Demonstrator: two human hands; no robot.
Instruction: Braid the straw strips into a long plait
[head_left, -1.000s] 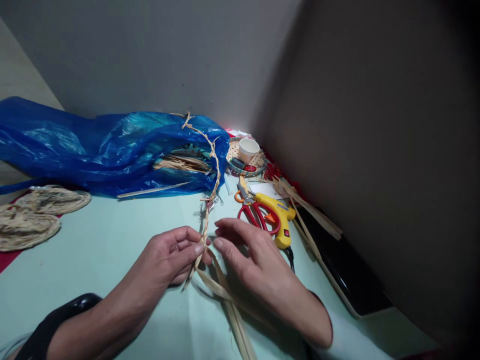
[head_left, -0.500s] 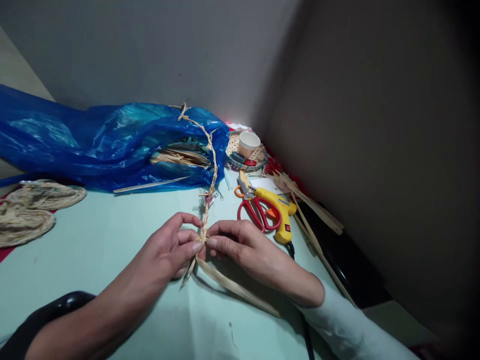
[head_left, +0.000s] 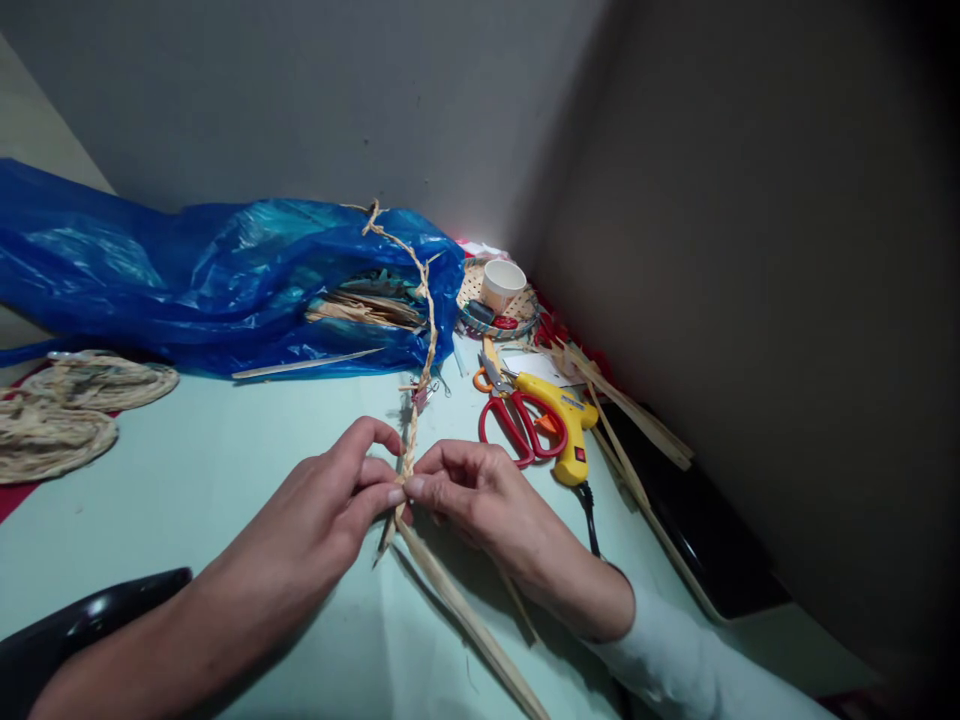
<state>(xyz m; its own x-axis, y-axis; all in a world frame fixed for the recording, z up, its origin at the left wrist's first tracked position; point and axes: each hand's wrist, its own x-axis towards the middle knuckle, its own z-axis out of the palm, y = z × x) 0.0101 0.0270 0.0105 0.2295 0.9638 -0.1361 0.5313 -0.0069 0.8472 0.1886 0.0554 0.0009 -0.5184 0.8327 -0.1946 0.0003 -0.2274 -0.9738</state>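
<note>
A thin straw-coloured braid (head_left: pixel 431 330) runs from the top of the blue bag down to my fingers, passing a small clip (head_left: pixel 421 393) at the table's far part. My left hand (head_left: pixel 341 500) pinches the braid's lower end from the left, thumb and fingertips closed on it. From the right, my right hand (head_left: pixel 476 500) pinches the same spot, its thumb touching the left thumb. Loose fibre strands hang below the pinch. One wide dry strip (head_left: pixel 469 620) slants toward the lower right, and shorter ends point down left.
A blue plastic bag (head_left: pixel 202 290) holding dry strips lies along the wall. Red-handled scissors (head_left: pixel 525 425) and a yellow glue gun (head_left: pixel 576 440) lie right, near a basket (head_left: pixel 476 325) with a white cup (head_left: pixel 502 285). Woven soles (head_left: pixel 60 440) sit left.
My right hand has shifted slightly left and down, its thumb now against the left thumb at the braid. The wide loose strip has swung downward. The view has tilted a little.
</note>
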